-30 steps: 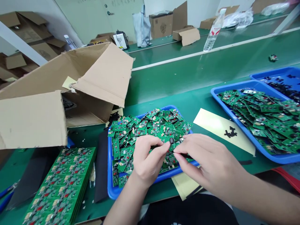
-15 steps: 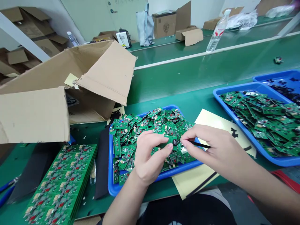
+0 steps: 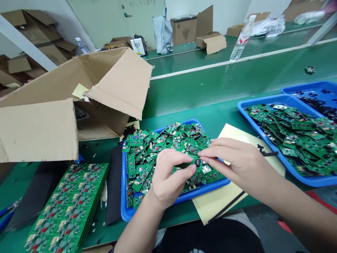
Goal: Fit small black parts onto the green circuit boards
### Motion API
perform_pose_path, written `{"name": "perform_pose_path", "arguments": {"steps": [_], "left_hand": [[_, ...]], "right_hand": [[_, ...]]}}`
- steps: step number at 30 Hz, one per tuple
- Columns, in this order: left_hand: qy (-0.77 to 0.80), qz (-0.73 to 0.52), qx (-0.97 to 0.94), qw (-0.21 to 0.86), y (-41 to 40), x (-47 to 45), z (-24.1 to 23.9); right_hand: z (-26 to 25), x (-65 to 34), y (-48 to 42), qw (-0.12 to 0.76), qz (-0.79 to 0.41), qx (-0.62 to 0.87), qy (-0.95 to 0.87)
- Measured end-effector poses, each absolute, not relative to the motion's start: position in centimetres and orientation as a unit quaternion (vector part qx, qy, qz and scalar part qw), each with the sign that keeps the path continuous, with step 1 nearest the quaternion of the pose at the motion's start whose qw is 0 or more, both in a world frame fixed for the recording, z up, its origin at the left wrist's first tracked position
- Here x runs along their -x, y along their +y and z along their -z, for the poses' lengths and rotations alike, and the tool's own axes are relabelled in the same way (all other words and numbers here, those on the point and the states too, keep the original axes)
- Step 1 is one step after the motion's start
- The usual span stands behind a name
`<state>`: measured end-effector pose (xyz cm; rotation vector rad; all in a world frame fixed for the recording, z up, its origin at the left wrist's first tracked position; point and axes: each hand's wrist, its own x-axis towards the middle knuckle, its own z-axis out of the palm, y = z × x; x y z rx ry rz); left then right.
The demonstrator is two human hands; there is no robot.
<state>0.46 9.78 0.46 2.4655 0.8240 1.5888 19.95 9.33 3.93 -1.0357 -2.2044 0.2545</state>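
My left hand (image 3: 168, 177) hovers over a blue tray (image 3: 126, 211) heaped with small green circuit boards (image 3: 158, 144); its thumb and fingers pinch one small green board. My right hand (image 3: 238, 163) is closed in a pinch, fingertips pressed against a small black part (image 3: 197, 162) on that board. The two hands meet above the tray's near right corner.
A stack of green board panels (image 3: 68, 207) lies at the near left beside a black strip (image 3: 114, 189). An open cardboard box (image 3: 79, 95) lies on its side behind. Yellow sheets (image 3: 234, 135) lie between trays; a second blue tray (image 3: 289, 168) of boards sits at right. A water bottle (image 3: 240, 40) stands far back.
My right hand held a thin black strip half a second ago; now its fingers press on the black part at the board. The left hand has stayed put.
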Motion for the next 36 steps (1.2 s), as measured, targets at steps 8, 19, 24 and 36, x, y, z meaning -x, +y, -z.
{"name": "perform_pose_path", "arguments": {"steps": [8,19,24,36], "left_hand": [[0.235,-0.478,-0.829,0.171,9.9,0.3,-0.6],[0.202,-0.517,-0.726,0.406,9.9,0.3,-1.0],[0.200,-0.559,-0.645,0.482,9.8,0.0,-0.5],[0.323,-0.629,-0.628,0.326,9.7,-0.9,0.9]], "right_hand": [[-4.8,-20.8,10.2,0.285,-0.257,0.370,-0.846],[-4.8,-20.1,10.2,0.305,-0.463,0.339,-0.760],[-4.3,-19.1,9.6,0.341,-0.528,0.331,-0.704],[-4.2,-17.4,9.4,0.444,-0.269,0.345,-0.782]]}}
